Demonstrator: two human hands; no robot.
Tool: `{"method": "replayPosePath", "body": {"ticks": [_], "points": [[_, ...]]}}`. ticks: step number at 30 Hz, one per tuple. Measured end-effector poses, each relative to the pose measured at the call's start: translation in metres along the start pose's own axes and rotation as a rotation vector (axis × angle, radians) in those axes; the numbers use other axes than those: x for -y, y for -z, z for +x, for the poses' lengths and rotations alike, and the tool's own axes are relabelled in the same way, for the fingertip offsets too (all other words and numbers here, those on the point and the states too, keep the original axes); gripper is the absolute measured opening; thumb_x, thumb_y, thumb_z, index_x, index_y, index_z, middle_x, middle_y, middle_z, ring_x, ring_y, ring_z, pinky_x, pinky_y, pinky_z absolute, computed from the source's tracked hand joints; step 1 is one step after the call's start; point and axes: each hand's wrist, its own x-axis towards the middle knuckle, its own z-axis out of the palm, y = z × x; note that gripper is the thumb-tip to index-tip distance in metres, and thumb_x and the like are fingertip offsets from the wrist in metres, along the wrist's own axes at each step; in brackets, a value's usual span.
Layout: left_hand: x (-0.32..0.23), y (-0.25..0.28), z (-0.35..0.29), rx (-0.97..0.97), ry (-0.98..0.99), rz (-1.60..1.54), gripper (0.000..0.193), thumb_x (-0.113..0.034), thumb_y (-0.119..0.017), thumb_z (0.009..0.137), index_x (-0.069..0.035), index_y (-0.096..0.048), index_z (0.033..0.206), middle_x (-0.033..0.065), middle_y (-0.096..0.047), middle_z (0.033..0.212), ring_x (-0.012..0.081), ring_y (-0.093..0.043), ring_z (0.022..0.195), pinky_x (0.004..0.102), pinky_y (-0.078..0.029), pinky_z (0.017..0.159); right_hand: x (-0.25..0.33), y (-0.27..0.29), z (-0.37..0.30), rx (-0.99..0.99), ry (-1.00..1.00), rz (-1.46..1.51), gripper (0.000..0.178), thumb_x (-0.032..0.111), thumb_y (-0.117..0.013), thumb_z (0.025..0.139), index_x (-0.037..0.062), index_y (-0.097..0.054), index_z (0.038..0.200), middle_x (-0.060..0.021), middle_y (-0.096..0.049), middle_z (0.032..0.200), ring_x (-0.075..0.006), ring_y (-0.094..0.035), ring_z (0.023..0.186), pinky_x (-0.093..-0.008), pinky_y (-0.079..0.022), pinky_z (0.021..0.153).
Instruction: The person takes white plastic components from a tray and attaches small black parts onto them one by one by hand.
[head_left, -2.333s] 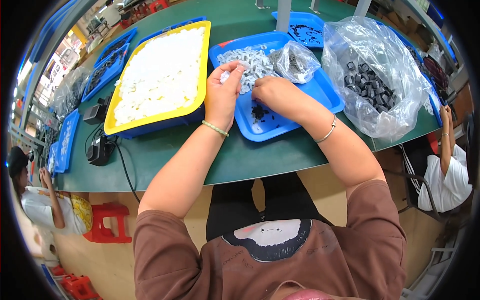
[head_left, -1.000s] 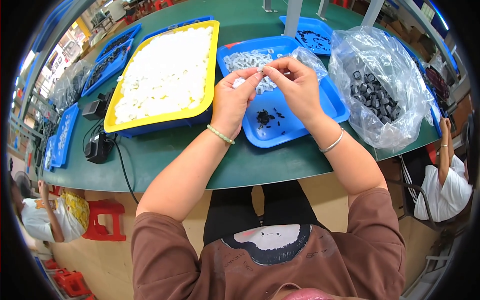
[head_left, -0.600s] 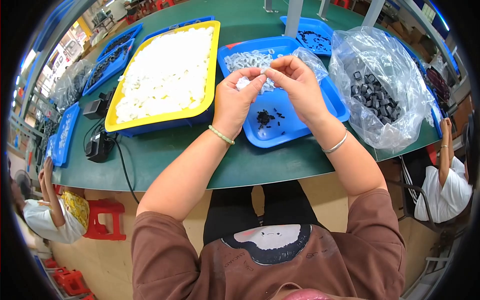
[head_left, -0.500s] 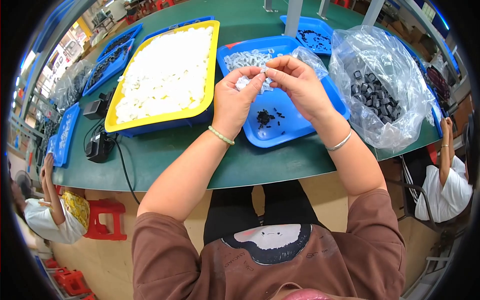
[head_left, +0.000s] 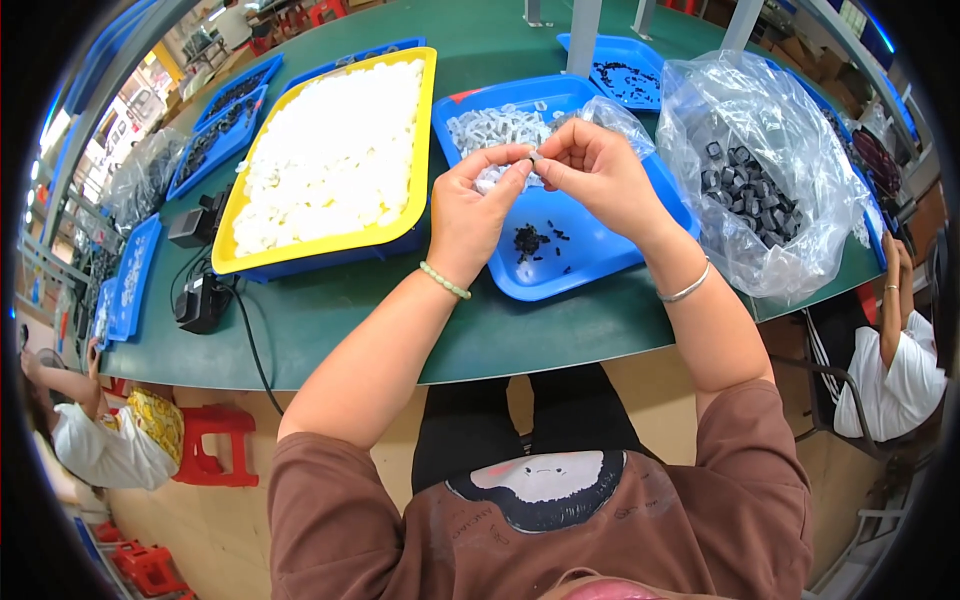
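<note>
Above the blue tray (head_left: 600, 262), the left hand (head_left: 478, 205) and right hand (head_left: 592, 172) pinch one small white part (head_left: 531, 157) together, probably fitting a piece in, so the push must be gentle and straight.

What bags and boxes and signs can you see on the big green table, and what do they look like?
Big clear plastic bag: right end of the table, crinkly, puffed up, full of small black parts.
Small clear plastic bag: lying in the blue tray just behind the right hand, crumpled.
More clear bags: far left, beside blue trays, too blurry to see inside.
Signs, labels or screens: none that I can make out.
</note>
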Motion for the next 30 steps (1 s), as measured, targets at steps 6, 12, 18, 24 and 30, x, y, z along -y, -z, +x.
{"method": "replayPosePath", "body": {"ticks": [6, 12, 18, 24, 30], "points": [[0.005, 0.000, 0.001, 0.044, 0.033, 0.011, 0.013, -0.009, -0.065, 0.087, -0.001, -0.067, 0.096, 0.0008, -0.065, 0.087, 0.0039, -0.054, 0.077, 0.0192, -0.044, 0.068, 0.002, -0.012, -0.006, -0.092, 0.163, -0.466, 0.016, 0.008, -0.068, 0.080, 0.0002, -0.054, 0.083, -0.0067, -0.061, 0.074, -0.0105, -0.058, 0.068, -0.0254, -0.049, 0.061], [0.001, 0.003, 0.004, 0.061, 0.162, -0.201, 0.015, -0.013, -0.065, 0.088, -0.004, -0.064, 0.100, -0.0041, -0.056, 0.073, 0.0015, -0.046, 0.062, 0.0170, -0.036, 0.054, 0.008, 0.038, 0.008, -0.129, 0.223, -0.579, 0.013, 0.010, -0.063, 0.087, -0.0003, -0.062, 0.095, -0.0039, -0.063, 0.084, -0.0109, -0.059, 0.077, -0.0262, -0.048, 0.070], [0.000, -0.004, 0.004, -0.014, 0.198, -0.186, 0.015, -0.011, -0.066, 0.088, -0.004, -0.065, 0.101, -0.0054, -0.055, 0.073, 0.0014, -0.043, 0.059, 0.0165, -0.033, 0.051, -0.033, 0.080, 0.009, -0.097, -0.038, -1.239, 0.017, 0.005, -0.060, 0.081, 0.0005, -0.066, 0.097, -0.0168, -0.067, 0.093, -0.0298, -0.065, 0.088, -0.0364, -0.050, 0.076], [-0.002, -0.001, 0.004, 0.005, 0.217, -0.217, 0.017, -0.009, -0.067, 0.086, -0.003, -0.066, 0.102, -0.0051, -0.057, 0.075, 0.0013, -0.043, 0.059, 0.0163, -0.033, 0.052, -0.043, 0.071, 0.017, -0.017, -0.095, -1.314, 0.012, 0.008, -0.063, 0.074, 0.0029, -0.069, 0.084, -0.0163, -0.067, 0.084, -0.0330, -0.064, 0.081, -0.0404, -0.050, 0.073], [0.000, 0.000, 0.003, 0.011, 0.195, -0.223, 0.021, -0.012, -0.067, 0.085, -0.005, -0.064, 0.105, -0.0055, -0.058, 0.079, 0.0010, -0.041, 0.060, 0.0160, -0.030, 0.051, -0.036, 0.069, 0.017, -0.107, -0.112, -1.160, 0.010, 0.007, -0.064, 0.076, 0.0011, -0.069, 0.082, -0.0154, -0.066, 0.075, -0.0281, -0.065, 0.073, -0.0370, -0.050, 0.068]]}}
